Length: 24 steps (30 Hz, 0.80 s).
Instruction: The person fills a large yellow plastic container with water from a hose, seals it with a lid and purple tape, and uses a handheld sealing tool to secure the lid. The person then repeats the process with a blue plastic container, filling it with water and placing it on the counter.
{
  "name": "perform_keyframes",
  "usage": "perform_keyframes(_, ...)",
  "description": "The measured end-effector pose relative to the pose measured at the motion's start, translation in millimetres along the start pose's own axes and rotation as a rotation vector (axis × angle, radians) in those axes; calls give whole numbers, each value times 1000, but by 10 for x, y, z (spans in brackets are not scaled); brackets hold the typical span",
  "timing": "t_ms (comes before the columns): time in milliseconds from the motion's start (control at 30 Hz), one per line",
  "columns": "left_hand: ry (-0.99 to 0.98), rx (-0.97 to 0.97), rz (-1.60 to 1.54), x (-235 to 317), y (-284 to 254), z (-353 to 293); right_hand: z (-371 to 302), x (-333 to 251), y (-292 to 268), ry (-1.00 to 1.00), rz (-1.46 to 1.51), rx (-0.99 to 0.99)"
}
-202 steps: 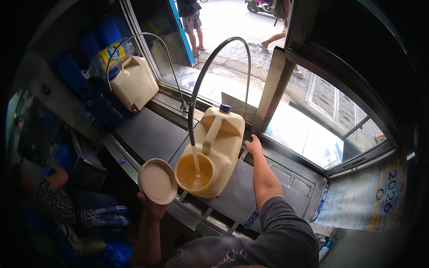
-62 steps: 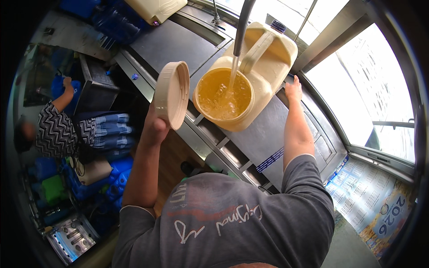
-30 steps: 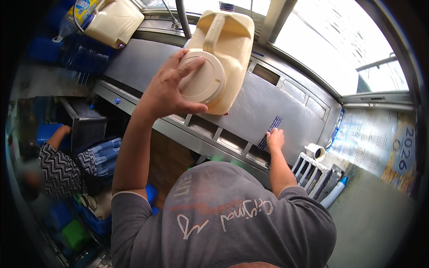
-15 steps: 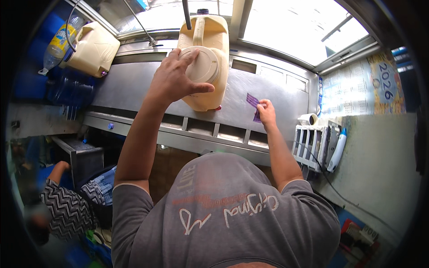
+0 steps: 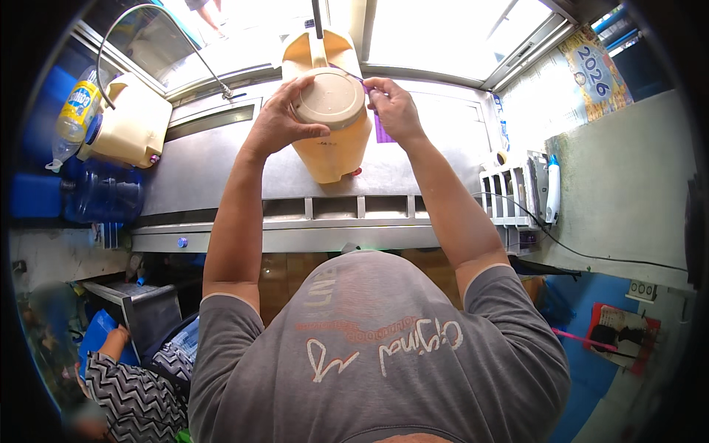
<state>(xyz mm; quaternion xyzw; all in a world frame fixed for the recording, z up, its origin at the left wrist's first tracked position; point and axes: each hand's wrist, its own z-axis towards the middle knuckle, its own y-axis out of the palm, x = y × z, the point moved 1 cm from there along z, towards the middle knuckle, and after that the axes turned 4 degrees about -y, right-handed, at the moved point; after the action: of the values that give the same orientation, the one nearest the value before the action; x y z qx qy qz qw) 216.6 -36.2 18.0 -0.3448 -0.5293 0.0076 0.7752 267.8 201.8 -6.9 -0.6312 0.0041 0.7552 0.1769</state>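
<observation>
We see the lid, spanned by the wide-spread left hand, hiding part of the jug on the steel counter; the right hand pinches a partly concealed purple strip at the lid's edge. The counter runs beneath a glare-whitened window. At left we find a canister and a bottle, and a hose crosses the jug's far end.

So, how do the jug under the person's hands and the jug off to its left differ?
Contact: the middle jug has the left hand on its lid and the right hand, with a purple strip, beside it; no hand touches the left jug.
Closure: the middle jug's lid is beige; the left jug shows a dark blue cap.
Colour: the middle jug looks yellower, the left jug paler.
Shared: both are plastic.
</observation>
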Motion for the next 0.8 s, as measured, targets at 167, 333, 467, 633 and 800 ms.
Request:
perform_keyframes(167, 88, 178, 19, -122, 129, -84, 72, -100, 142, -142, -121, 19)
perform_keyframes(333, 104, 280, 280, -161, 164, -123, 118, -157, 153, -184, -233, -21)
perform_keyframes(467, -5, 267, 14, -168, 230, -158, 177, -176, 151, -189, -236, -64)
perform_keyframes(633, -19, 373, 55, -128, 352, -229, 288, -197, 137, -278, -264, -144)
perform_keyframes(800, -111, 405, 49, -106, 418, -232, 450, -165, 145, -284, -251, -185)
